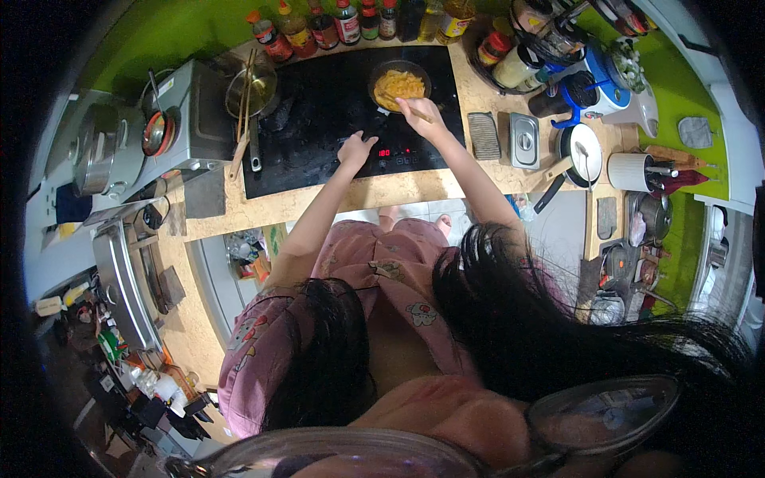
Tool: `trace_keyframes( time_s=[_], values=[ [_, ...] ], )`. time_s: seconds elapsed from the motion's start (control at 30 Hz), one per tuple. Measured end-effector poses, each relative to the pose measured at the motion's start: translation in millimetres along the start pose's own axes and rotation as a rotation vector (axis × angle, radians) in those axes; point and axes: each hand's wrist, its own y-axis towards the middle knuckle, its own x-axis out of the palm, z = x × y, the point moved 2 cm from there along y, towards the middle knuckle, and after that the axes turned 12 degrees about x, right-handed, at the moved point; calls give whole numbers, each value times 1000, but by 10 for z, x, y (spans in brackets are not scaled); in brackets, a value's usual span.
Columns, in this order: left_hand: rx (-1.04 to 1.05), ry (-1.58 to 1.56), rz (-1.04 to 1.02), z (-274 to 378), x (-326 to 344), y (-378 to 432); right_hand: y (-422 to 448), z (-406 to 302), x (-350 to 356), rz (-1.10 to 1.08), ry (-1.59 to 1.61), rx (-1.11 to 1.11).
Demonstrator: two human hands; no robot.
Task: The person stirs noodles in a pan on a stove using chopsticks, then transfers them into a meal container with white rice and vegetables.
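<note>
My right hand [423, 118] grips a wooden utensil [425, 116], whose far end reaches into a bowl-shaped pan [430, 80] of yellow-orange food [399, 85]. That pan sits at the right rear of the black glass cooktop [323, 107]. Over the cooktop's front middle, my left hand [357, 149] is at the glass with nothing in it, left of the red lit display [383, 153]. On the left side stands a saucepan [251, 92] with liquid inside, with wooden chopsticks [244, 95] laid across it. Part of a wooden spoon or spatula [239, 156] lies beside its handle.
Sauce bottles [323, 28] line the back wall. At the left is a silver countertop oven [200, 119]. Right of the cooktop are a ribbed cloth [483, 135], a lidded steel container [525, 140], a blue-handled jug [553, 101] and a white-lined pan [583, 154] with its handle over the counter edge.
</note>
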Motion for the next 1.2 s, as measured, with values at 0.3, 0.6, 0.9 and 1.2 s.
trace_keyframes(
  time_s=[0.3, 0.6, 0.9, 1.2],
  values=[
    [0, -3, -8, -1, -17, 7, 300, 90, -45, 159, 157, 6],
    [21, -35, 14, -58, -7, -7, -184, -184, -76, -29, 159, -13],
    [33, -6, 35, -43, -5, -4, -54, 121, -229, 136, 2, 68],
    [32, 4, 41, -19, -9, -7, -191, 100, -115, 189, 193, 76]
  ],
)
